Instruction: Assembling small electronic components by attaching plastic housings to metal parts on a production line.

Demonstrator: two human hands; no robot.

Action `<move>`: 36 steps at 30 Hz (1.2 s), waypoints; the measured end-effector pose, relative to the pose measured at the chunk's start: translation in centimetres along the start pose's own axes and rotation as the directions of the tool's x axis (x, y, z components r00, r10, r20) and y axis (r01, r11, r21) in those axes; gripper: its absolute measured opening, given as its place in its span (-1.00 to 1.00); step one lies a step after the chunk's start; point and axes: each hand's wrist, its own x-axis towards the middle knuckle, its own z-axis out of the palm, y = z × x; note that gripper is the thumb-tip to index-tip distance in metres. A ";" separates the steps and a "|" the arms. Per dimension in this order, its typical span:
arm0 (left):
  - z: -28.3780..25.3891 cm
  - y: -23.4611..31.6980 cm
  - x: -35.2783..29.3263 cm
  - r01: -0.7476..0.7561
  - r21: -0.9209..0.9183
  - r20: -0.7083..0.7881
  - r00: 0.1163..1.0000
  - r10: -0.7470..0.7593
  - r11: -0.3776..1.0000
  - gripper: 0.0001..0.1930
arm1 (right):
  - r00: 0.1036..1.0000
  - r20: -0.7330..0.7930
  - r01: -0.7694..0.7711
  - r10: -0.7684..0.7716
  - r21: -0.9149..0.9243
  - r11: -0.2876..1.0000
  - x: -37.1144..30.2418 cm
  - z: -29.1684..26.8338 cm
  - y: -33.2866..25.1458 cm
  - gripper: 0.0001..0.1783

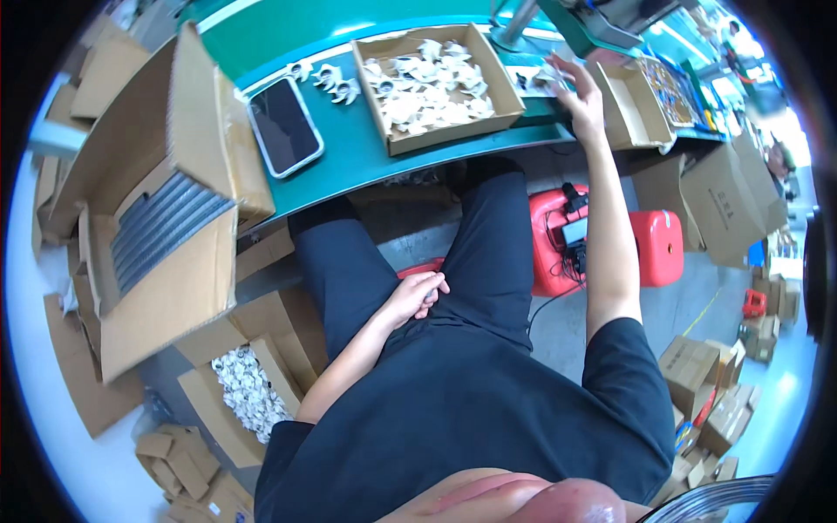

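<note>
My left hand [417, 298] rests in my lap with its fingers curled closed. A bit of something greyish shows between the fingers, too small to name. Over the bench, right of a shallow cardboard box [514, 103], my right hand [582, 100] pinches a white bladed impeller [549, 75] at a small fixture [523, 80]; the fingers partly hide it. Several white impellers [427, 83] lie heaped in that box. A few loose impellers [330, 77] sit on the green bench [349, 144] to its left.
A phone [285, 126] lies left of the box, beside a tall open carton [166, 322] with grey dividers. An open tray box [629, 109] stands right of my hand. Below are a carton of white parts [248, 392] and red stools [656, 248] with cables.
</note>
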 end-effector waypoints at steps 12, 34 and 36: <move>-0.7 -0.5 -0.5 -0.058 -0.200 0.120 0.989 0.083 0.978 -0.69 | 0.933 0.002 0.321 -0.360 -0.460 0.828 -3.5 6.2 -6.9 -0.58; 3.6 11.6 -0.3 -0.416 0.095 0.355 0.863 0.360 0.904 -0.62 | 0.509 0.857 -0.186 -0.078 0.199 0.962 -11.3 4.9 -15.1 -0.66; 3.8 11.5 0.1 -0.416 0.033 0.334 0.862 0.382 0.909 -0.63 | 0.513 0.858 -0.211 -0.031 0.162 0.964 -10.9 4.9 -14.8 -0.67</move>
